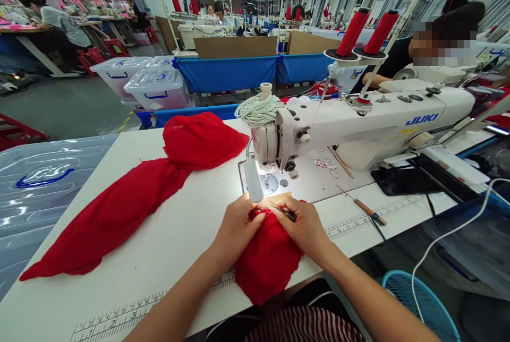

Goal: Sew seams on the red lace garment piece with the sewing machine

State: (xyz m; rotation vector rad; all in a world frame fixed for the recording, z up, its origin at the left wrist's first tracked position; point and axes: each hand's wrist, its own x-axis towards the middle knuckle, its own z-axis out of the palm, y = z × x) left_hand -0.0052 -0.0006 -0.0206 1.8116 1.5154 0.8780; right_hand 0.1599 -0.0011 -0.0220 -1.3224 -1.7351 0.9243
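My left hand [238, 225] is closed, its thumb and fingers pinching the upper edge of a red cloth piece [269, 265] that hangs over the table's front edge. Beside it, my right hand [305, 225] is closed around a small dark pointed tool [287, 214] that looks like thread snips, its tip towards the left hand; these fingers also touch the red cloth. Just beyond my fingertips lies a small tan piece [282, 198]. Both hands are in front of the sewing machine [334, 124], close to its lit needle area. The fingers partly hide the cloth's edge.
A long red fabric bundle [119, 214] lies across the left of the white table [175, 257]. To the right are a wooden-handled tool [364, 209] and a black phone-like slab [402, 180]. Clear plastic bins [48, 177] stand left; a blue basket [418, 299] sits below right. A co-worker [442, 28] is behind the machine.
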